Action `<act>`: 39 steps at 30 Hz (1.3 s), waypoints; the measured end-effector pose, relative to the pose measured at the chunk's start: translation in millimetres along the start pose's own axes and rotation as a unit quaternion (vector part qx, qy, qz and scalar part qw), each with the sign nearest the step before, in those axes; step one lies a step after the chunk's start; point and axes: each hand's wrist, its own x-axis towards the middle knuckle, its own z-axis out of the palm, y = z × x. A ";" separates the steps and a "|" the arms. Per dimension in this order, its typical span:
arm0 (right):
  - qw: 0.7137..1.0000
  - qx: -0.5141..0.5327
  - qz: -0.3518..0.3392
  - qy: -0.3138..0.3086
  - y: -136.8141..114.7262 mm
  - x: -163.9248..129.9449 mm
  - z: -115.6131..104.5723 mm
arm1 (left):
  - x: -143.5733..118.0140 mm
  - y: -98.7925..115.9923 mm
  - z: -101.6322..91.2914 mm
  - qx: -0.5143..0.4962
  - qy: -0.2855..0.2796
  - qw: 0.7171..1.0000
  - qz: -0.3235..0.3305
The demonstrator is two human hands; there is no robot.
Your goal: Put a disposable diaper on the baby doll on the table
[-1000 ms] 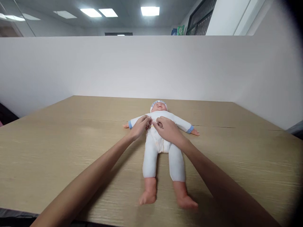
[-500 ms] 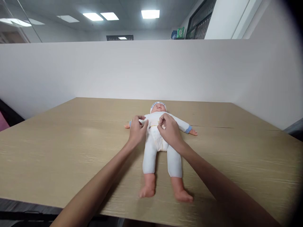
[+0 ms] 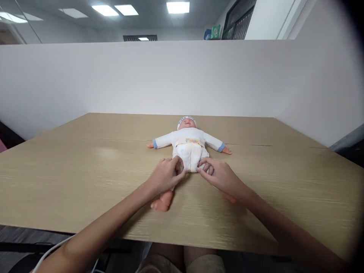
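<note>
A baby doll lies on its back on the wooden table, arms spread, head away from me. It wears a white top with blue cuffs, a white cap and a diaper with a coloured waistband. My left hand pinches the white fabric at the doll's left-side hip and covers that thigh. My right hand pinches the fabric at the other hip. One bare foot pokes out below my left wrist. My right forearm mostly hides the other foot.
A white partition wall runs along the back and right side of the table. The table's front edge is close to me, with my knees below it. A white cable hangs at the lower left.
Both hands slid from the doll's chest down to its hips. The diaper and its waistband now show. The view shifted, so the doll sits higher and farther away.
</note>
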 end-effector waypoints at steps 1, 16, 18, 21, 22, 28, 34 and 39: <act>1.000 -0.020 -0.001 0.005 -1.9 2.6 1.4 | 4.5 -0.7 2.4 0.007 0.005 1.000 -0.013; 0.988 -0.130 0.001 0.087 -22.8 -14.2 36.1 | 4.8 -12.0 12.6 -0.097 0.082 0.990 0.055; 0.989 -0.121 -0.001 0.080 -25.4 -12.9 36.2 | 5.7 -12.0 11.6 -0.098 0.075 0.990 0.063; 0.992 -0.106 0.003 0.074 -28.2 -7.7 34.1 | 8.3 -14.7 11.2 -0.110 0.061 0.990 0.057; 0.992 -0.101 0.005 0.073 -28.5 -5.6 33.0 | 9.1 -16.1 11.6 -0.116 0.060 0.990 0.052; 0.992 -0.085 0.020 0.089 -26.4 -0.9 31.3 | 9.8 -19.1 13.8 -0.163 0.067 0.984 0.007; 0.991 -0.086 0.026 0.100 -29.7 -6.3 33.8 | 4.0 -14.0 13.8 -0.133 0.069 0.989 -0.012; 0.994 -0.061 0.034 0.088 -25.9 -0.1 30.5 | 5.5 -12.4 14.4 -0.133 0.065 0.989 -0.008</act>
